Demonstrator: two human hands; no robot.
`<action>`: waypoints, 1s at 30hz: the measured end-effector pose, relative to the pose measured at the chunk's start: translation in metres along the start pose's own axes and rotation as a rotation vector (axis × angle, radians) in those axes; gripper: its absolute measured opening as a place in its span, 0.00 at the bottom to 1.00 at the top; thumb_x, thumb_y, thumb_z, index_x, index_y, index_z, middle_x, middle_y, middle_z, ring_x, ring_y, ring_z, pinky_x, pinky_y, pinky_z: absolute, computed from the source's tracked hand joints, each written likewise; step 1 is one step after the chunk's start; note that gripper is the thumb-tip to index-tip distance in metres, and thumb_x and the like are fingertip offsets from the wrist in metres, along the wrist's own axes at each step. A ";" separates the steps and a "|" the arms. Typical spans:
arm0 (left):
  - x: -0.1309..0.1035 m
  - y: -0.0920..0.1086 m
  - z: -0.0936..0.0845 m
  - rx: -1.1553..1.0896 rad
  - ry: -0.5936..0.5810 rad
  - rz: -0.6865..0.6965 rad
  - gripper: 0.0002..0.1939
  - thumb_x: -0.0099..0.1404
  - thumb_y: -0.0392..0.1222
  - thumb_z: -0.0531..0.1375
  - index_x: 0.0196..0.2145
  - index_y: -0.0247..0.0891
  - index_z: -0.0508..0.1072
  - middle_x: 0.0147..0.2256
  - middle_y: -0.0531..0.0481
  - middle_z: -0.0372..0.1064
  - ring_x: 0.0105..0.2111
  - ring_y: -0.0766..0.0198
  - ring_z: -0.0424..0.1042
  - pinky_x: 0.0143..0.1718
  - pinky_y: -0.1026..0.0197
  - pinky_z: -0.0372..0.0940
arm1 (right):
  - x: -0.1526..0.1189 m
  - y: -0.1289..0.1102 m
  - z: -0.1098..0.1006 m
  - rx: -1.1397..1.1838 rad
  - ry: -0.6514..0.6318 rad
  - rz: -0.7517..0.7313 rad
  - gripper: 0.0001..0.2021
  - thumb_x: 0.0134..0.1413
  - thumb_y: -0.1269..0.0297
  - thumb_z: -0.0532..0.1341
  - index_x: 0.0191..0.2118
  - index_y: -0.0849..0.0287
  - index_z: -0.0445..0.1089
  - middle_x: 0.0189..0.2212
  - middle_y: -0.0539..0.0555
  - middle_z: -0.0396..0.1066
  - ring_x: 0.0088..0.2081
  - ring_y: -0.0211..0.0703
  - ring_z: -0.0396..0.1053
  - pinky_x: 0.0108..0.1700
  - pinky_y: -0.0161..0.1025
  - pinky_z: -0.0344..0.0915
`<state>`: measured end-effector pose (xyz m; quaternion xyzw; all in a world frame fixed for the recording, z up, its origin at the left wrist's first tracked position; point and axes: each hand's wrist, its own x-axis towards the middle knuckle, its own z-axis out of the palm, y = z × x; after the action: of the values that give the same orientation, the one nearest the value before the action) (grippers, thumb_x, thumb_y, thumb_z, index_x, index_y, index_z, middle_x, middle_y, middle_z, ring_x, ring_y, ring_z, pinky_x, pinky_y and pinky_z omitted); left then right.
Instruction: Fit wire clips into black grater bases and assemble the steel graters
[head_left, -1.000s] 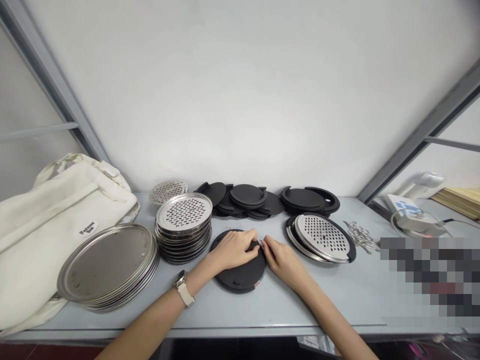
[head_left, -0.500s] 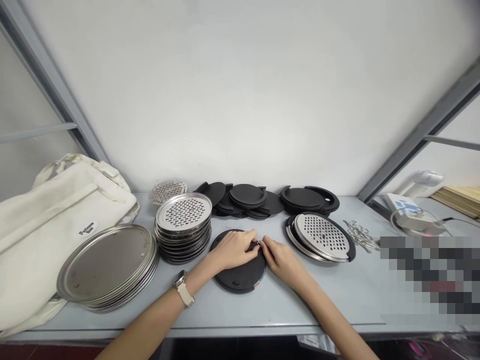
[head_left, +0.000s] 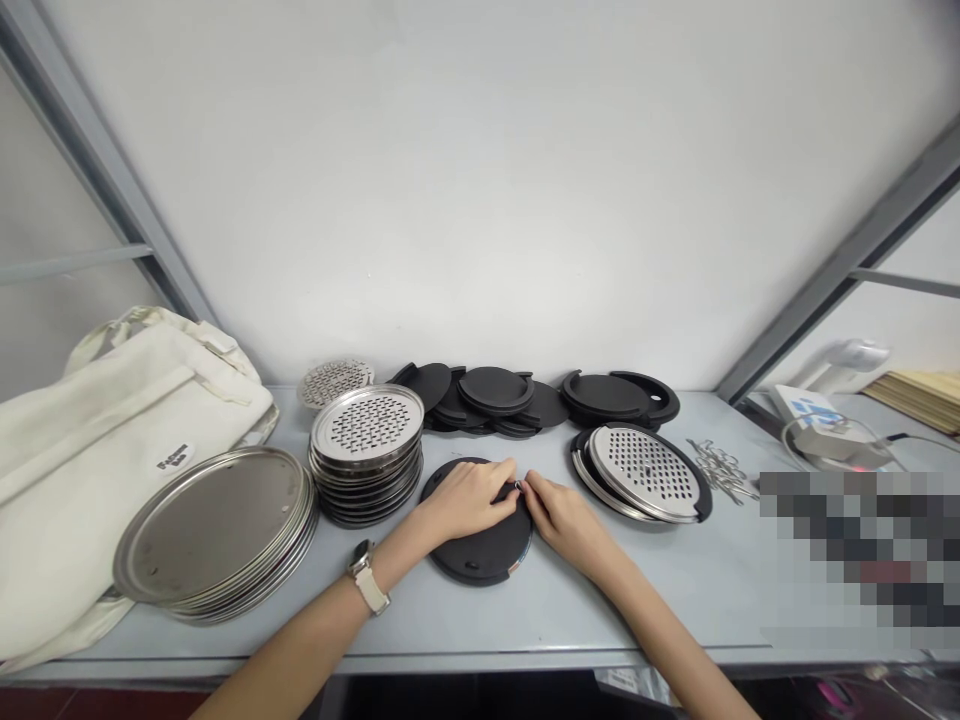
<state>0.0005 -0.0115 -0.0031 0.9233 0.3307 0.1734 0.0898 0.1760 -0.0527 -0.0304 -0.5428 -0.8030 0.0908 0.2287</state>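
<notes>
Brought very slightly closer to the left hand since a second ago, the right fingertips are now seen nearer the rim of the round black disc [head_left: 484, 550]; little else has been shifted. By the left hand [head_left: 463, 498], laid across its upper part, the disc is held flat, with thumb and forefinger curled narrowly about the raised edge. Between the pinched thumb and forefinger of the right hand [head_left: 562, 512], a small metal piece [head_left: 518, 486] is held at that edge, mostly hidden. A watch [head_left: 367, 577] is worn on the left wrist.

On the grey table [head_left: 592, 615], the disc is set between the stack of perforated plates [head_left: 367, 425] and the black holder [head_left: 706, 500], in which a perforated plate [head_left: 646, 474] is seated at a tilt, over other metal rims. Behind, black rings and discs [head_left: 491, 388] are heaped along the wall. Metal hooks [head_left: 721, 470] are piled to the right of the holder. At far left, wide metal plates [head_left: 214, 520] are stacked beside a cream bag [head_left: 127, 430]; its contents cannot be told. A white box [head_left: 810, 412] is placed farther right, its inside not shown.
</notes>
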 end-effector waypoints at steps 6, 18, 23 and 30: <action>0.000 0.001 0.000 0.078 -0.013 0.015 0.06 0.66 0.44 0.50 0.34 0.39 0.59 0.26 0.54 0.66 0.28 0.62 0.68 0.25 0.61 0.51 | 0.000 0.001 0.001 -0.009 -0.009 0.016 0.10 0.63 0.64 0.43 0.31 0.56 0.55 0.22 0.49 0.65 0.24 0.40 0.64 0.27 0.35 0.52; -0.001 0.005 -0.002 0.116 -0.037 0.025 0.04 0.66 0.40 0.49 0.34 0.38 0.59 0.31 0.52 0.68 0.30 0.62 0.69 0.25 0.61 0.52 | 0.001 0.005 0.003 -0.001 -0.036 0.030 0.10 0.64 0.64 0.43 0.32 0.56 0.56 0.24 0.51 0.66 0.26 0.41 0.65 0.28 0.35 0.53; -0.001 0.001 -0.001 0.101 -0.024 0.025 0.05 0.66 0.42 0.50 0.34 0.39 0.59 0.29 0.53 0.67 0.29 0.62 0.70 0.26 0.61 0.52 | 0.000 0.004 0.003 -0.022 -0.031 0.026 0.10 0.63 0.64 0.43 0.32 0.56 0.55 0.23 0.50 0.65 0.25 0.41 0.65 0.28 0.35 0.52; -0.001 -0.002 0.002 0.089 0.004 0.022 0.06 0.66 0.44 0.50 0.34 0.39 0.59 0.28 0.54 0.67 0.29 0.61 0.70 0.25 0.62 0.52 | -0.001 0.005 0.004 -0.024 -0.032 0.015 0.10 0.64 0.63 0.43 0.31 0.56 0.55 0.22 0.49 0.64 0.24 0.40 0.63 0.27 0.34 0.52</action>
<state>-0.0009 -0.0104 -0.0060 0.9297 0.3280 0.1613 0.0459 0.1788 -0.0508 -0.0364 -0.5499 -0.8035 0.0915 0.2088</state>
